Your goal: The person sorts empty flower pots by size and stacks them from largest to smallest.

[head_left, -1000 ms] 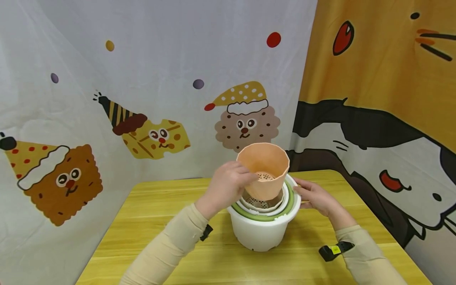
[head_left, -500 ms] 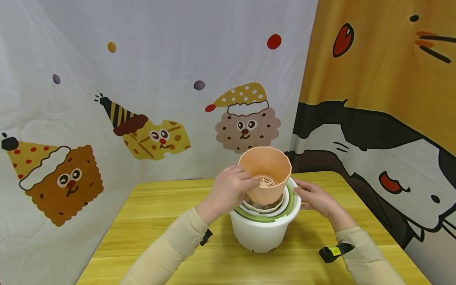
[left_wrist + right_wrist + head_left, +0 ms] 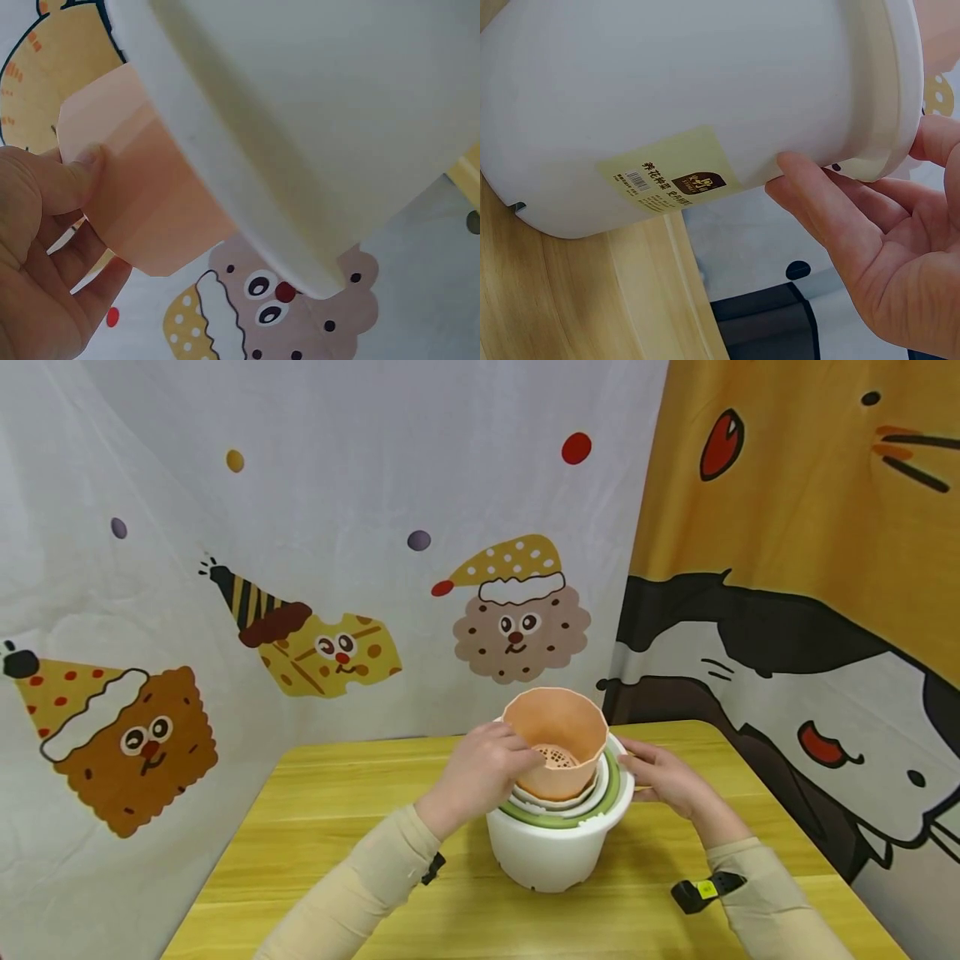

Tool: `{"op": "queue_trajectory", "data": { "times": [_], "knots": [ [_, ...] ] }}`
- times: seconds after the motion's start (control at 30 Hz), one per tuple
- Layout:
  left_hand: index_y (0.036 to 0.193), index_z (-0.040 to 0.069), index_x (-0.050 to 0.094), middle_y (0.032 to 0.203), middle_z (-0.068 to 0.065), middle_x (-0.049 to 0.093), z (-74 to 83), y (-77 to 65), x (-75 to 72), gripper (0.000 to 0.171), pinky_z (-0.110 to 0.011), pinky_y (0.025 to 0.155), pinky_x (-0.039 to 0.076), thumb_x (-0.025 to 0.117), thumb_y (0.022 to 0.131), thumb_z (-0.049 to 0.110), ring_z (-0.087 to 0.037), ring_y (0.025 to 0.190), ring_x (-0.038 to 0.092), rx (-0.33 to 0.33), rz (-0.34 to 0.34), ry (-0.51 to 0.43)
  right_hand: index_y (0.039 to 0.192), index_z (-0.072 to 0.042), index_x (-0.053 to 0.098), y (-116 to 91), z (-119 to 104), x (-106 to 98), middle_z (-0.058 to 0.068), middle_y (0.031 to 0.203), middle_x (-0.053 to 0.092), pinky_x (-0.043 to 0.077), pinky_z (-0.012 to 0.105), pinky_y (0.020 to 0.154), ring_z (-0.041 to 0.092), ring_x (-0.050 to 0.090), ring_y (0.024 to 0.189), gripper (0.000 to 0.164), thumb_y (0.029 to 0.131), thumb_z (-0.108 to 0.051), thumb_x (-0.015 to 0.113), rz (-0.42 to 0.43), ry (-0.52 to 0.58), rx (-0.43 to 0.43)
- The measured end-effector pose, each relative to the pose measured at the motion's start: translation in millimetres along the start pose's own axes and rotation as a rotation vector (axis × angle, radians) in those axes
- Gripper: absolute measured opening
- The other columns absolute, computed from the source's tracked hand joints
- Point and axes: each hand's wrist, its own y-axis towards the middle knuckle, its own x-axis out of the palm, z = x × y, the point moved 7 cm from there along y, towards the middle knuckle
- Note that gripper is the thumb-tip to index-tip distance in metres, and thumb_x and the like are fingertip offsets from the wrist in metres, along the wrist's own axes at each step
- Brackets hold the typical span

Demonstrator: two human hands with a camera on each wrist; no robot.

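Note:
My left hand (image 3: 487, 768) pinches the near-left rim of a peach-orange flower pot (image 3: 558, 714) with holes in its base. In the left wrist view, the thumb lies on the outside of the orange pot (image 3: 142, 180). Its lower part sits inside a stack of nested pots, with cream, white and green rims (image 3: 551, 819) showing. All of these are within a large white flower pot (image 3: 546, 856) standing on the table. My right hand (image 3: 663, 777) grips that pot's rim from the right, fingers under the lip in the right wrist view. A yellow-green label (image 3: 667, 172) is on its side.
The pots stand on a wood-grain table (image 3: 315, 827). Behind it hangs a pale cartoon-printed curtain (image 3: 322, 510), with an orange and black printed one (image 3: 795, 527) to the right. A black wrist device (image 3: 705, 891) is strapped to the right sleeve.
My left hand has lowered the orange pot into the nested stack, and its rim now sits lower. The right hand stays on the white pot's rim.

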Motion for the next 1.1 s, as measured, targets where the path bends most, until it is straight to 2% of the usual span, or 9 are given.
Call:
{"op": "queue_trajectory", "data": {
  "times": [0.23, 0.43, 0.67, 0.83, 1.0, 1.1],
  "knots": [
    [0.094, 0.019, 0.078, 0.086, 0.006, 0.071, 0.2, -4.7, 15.7, 0.036, -0.027, 0.078, 0.051, 0.070, 0.075, -0.010, -0.014, 0.082, 0.063, -0.016, -0.084, 0.026, 0.156, 0.000, 0.020, 0.6, 0.7, 1.7, 0.034, 0.150, 0.031, 0.057, 0.042, 0.084, 0.027, 0.063, 0.110, 0.064, 0.105, -0.027, 0.048, -0.009, 0.007, -0.008],
    [0.094, 0.019, 0.079, 0.084, 0.006, 0.072, 2.1, -5.8, 18.9, 0.031, -0.028, 0.080, 0.051, 0.072, 0.078, -0.006, -0.014, 0.080, 0.064, -0.011, -0.095, 0.046, 0.156, 0.001, 0.018, 0.7, -0.4, 2.7, 0.035, 0.150, 0.030, 0.057, 0.042, 0.084, 0.025, 0.064, 0.109, 0.065, 0.106, -0.028, 0.048, -0.025, 0.002, -0.023],
    [0.094, 0.019, 0.079, 0.082, 0.007, 0.070, 2.2, -8.0, 20.2, 0.039, -0.028, 0.077, 0.050, 0.066, 0.074, -0.012, -0.012, 0.080, 0.063, -0.032, -0.115, 0.029, 0.156, 0.001, 0.019, 1.1, -0.3, 2.8, 0.035, 0.150, 0.031, 0.057, 0.042, 0.084, 0.025, 0.064, 0.108, 0.065, 0.106, -0.028, 0.048, -0.028, 0.004, -0.031],
    [0.096, 0.019, 0.079, 0.083, 0.007, 0.071, 0.8, -9.3, 22.0, 0.037, -0.026, 0.077, 0.049, 0.068, 0.076, -0.010, -0.011, 0.079, 0.062, -0.049, -0.131, 0.013, 0.156, 0.001, 0.018, 1.5, -1.4, 3.6, 0.035, 0.150, 0.031, 0.057, 0.041, 0.085, 0.025, 0.064, 0.108, 0.065, 0.106, -0.027, 0.048, -0.032, 0.006, -0.030],
    [0.102, 0.015, 0.076, 0.091, 0.004, 0.071, -1.4, -11.8, 20.2, 0.024, -0.027, 0.080, 0.050, 0.075, 0.082, 0.002, -0.014, 0.083, 0.063, -0.065, -0.122, -0.030, 0.156, 0.001, 0.019, 2.3, 0.1, 1.9, 0.035, 0.151, 0.029, 0.057, 0.041, 0.085, 0.029, 0.063, 0.111, 0.064, 0.106, -0.027, 0.048, -0.024, -0.013, -0.028],
    [0.108, 0.013, 0.074, 0.098, 0.002, 0.069, -3.5, -13.2, 17.0, 0.025, -0.029, 0.084, 0.051, 0.077, 0.083, 0.009, -0.016, 0.089, 0.063, -0.075, -0.116, -0.054, 0.156, 0.002, 0.020, 2.2, 0.5, 1.2, 0.034, 0.152, 0.028, 0.057, 0.041, 0.086, 0.034, 0.060, 0.114, 0.064, 0.106, -0.028, 0.048, -0.016, -0.040, -0.036]
  ]
}}
